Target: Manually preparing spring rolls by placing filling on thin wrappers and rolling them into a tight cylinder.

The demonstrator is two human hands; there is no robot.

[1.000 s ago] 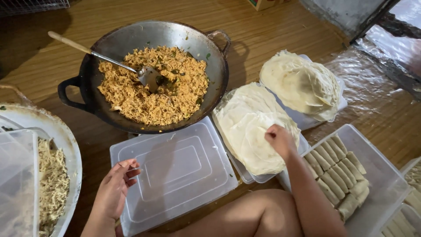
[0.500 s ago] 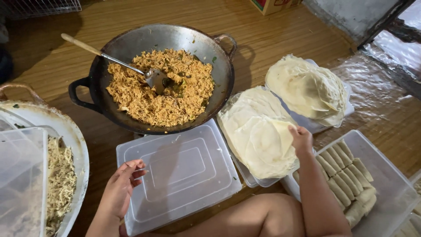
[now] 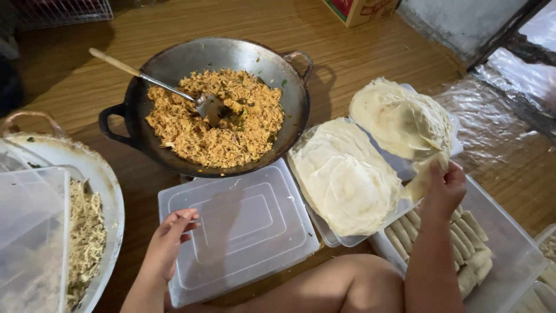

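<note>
Wrapper sheet (image 3: pixel 421 181) is getting pinched at its edge by the right hand (image 3: pixel 445 188), peeling off the far wrapper stack (image 3: pixel 399 119) just beside the near stack (image 3: pixel 344 177); looks thin, floppy and easy to tear, so I'd be gripping the rim gently. Left hand (image 3: pixel 171 235) is resting loosely open, holding nothing, on the clear plastic lid (image 3: pixel 243 229), with the wok of shredded filling (image 3: pixel 214 116) sitting beyond it on the wooden floor (image 3: pixel 347 40).

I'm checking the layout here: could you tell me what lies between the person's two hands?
In the head view, the clear plastic lid and the nearer wrapper stack lie between the left hand and right hand.
</note>
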